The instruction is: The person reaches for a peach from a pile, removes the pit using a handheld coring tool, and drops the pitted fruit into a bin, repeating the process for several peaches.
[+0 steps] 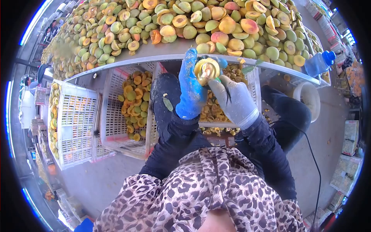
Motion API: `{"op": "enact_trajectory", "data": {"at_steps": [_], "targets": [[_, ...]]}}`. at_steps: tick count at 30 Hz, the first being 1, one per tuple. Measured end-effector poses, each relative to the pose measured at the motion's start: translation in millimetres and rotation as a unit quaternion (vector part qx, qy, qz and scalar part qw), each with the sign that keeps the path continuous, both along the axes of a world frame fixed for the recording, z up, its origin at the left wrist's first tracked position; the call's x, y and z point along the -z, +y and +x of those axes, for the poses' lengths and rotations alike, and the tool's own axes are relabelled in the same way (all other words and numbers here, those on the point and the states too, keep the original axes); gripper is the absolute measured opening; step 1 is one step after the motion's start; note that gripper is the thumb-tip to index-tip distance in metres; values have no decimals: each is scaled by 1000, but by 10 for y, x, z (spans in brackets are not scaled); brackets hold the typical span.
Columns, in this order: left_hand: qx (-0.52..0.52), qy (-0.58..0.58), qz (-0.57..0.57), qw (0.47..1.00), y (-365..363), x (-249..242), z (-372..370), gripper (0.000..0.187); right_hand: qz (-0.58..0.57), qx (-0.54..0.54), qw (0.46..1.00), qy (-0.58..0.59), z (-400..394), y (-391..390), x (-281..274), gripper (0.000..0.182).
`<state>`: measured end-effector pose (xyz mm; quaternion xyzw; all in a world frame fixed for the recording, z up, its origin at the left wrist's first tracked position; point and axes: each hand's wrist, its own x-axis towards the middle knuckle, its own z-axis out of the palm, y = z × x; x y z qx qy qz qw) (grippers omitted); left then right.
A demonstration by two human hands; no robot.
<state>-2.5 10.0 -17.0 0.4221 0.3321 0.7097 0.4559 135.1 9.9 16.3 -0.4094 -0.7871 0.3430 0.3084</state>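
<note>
My left hand (pixel 190 87), in a blue work glove, is closed around a peach half (pixel 207 70), cut face up, with pale flesh around the hollow in its middle. My right hand (pixel 236 98), in a grey-white glove, has its fingers bent in against the lower right edge of that half. A dark streak shows at the right fingers; whether it is a small tool or a stain I cannot make out. Both hands are above my lap, close to the near edge of the metal table (pixel 154 51), where a large heap of halved peaches (pixel 181 21) lies.
Below the table stand a crate (pixel 110 112) part-filled with peach halves, another white crate (pixel 75 123) at left, and cut pieces (pixel 212 110) between my knees. A blue-capped bottle (pixel 320 63) stands at the table's right end, above a white bucket (pixel 309 98). A black cable (pixel 315 158) hangs at right.
</note>
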Motion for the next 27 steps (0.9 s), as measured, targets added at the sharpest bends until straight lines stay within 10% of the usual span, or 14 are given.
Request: {"op": "enact_trajectory", "data": {"at_steps": [4, 13, 19, 22, 27], "targets": [[147, -29, 39, 988, 5, -89, -93, 51, -95, -69, 992, 52, 122, -48, -74, 29], [-4, -194, -93, 977, -207, -233, 184, 49, -434, -84, 890, 112, 211, -205, -134, 38], [98, -109, -55, 988, -112, -193, 169, 48, -397, -94, 912, 48, 267, -175, -256, 46], [-29, -256, -59, 964, -145, -237, 369, 52, -505, -106, 848, 117, 356, -141, -244, 46], [78, 48, -124, 988, -92, -149, 231, 59, -214, -113, 969, -41, 410, -97, -121, 49]]}}
